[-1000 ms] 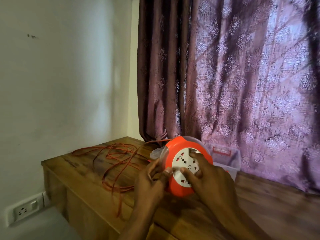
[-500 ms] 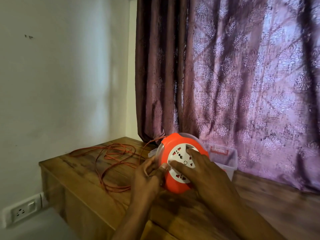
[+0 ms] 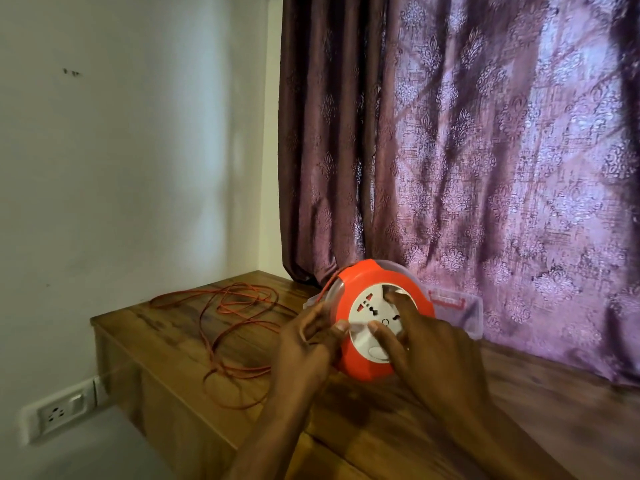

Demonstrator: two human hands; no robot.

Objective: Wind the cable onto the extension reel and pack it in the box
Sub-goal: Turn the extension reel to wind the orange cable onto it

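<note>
2 hands grasp the upright extension reel, socket face toward the camera: left hand at 9 o'clock, right hand on its face.

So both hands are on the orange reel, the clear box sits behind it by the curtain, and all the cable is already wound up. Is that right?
Not quite. Both the left hand and right hand are on the orange reel, and the clear box sits behind it by the curtain. But the head view shows much of the cable lying in loose loops on the table, not wound up.
</note>
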